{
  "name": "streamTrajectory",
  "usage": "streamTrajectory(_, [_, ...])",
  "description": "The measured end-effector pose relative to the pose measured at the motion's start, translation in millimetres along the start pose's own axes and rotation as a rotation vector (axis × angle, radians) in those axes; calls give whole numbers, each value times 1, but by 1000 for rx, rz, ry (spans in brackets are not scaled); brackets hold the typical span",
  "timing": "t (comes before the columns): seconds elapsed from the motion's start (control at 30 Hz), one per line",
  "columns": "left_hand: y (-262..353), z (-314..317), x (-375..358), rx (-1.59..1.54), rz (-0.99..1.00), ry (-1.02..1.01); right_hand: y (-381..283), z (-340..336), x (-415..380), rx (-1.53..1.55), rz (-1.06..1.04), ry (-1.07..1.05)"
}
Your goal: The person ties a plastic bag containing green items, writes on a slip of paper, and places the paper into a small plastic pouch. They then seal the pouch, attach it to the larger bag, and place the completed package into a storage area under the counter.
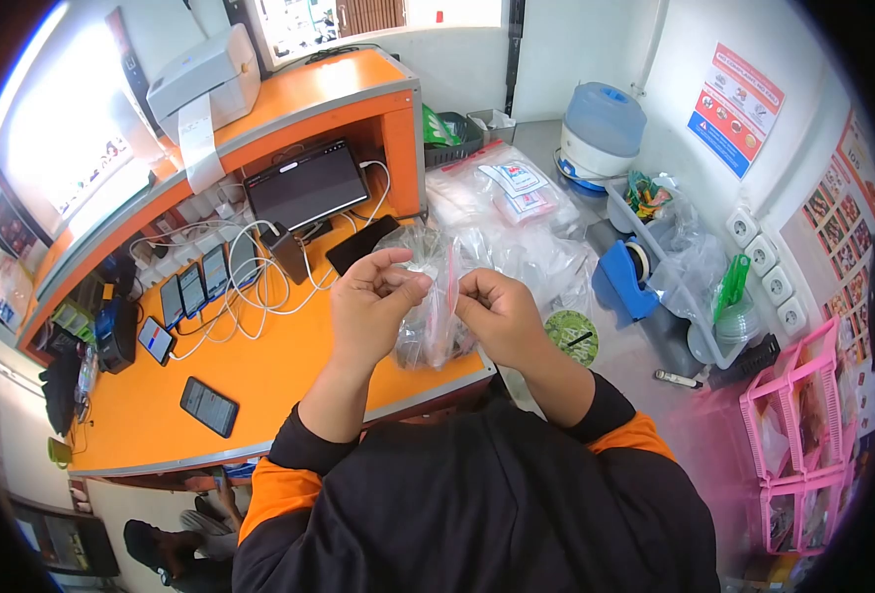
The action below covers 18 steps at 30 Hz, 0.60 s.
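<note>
A clear plastic zip bag [439,338] with a pink strip along its edge hangs upright between my hands, above the front right corner of the orange desk. My right hand [502,314] is closed, thumb and forefinger pinching the bag by its pink strip. My left hand [378,301] has its thumb and curled fingers drawn together at the bag's other side, the upper finger lifted away. The fingertips partly hide the plastic there. More clear plastic shows behind the hands; where the held bag ends is hard to tell.
On the orange desk [289,381] lie several phones, one a dark phone [209,406], among white cables. A monitor [309,188] and label printer [205,79] stand behind. To the right are plastic bags [546,262], a blue tape dispenser [623,279] and pink baskets [798,425]. Another person [185,549] is low left.
</note>
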<state>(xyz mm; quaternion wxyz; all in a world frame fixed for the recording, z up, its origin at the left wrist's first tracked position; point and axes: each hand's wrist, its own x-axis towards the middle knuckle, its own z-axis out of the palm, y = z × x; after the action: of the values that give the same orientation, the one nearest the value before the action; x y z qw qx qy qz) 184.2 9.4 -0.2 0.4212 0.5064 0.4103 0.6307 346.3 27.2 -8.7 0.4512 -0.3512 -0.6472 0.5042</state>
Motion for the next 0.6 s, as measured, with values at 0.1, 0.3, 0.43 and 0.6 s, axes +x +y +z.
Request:
streamTrajectory(0.1, [11,0,11,68,24,-160,-4,-2,8,56,79,-16])
streamTrajectory(0.3, [15,-28,76,43,121,-126,-5,-12,13,674,82,75])
streamTrajectory(0.43, [-70,-70,97,679,-79,-175,16,-10,-7,757,93,218])
streamTrajectory(0.6, [-116,-62,74,1035,82,-251,40,-15,-26,791,109,358])
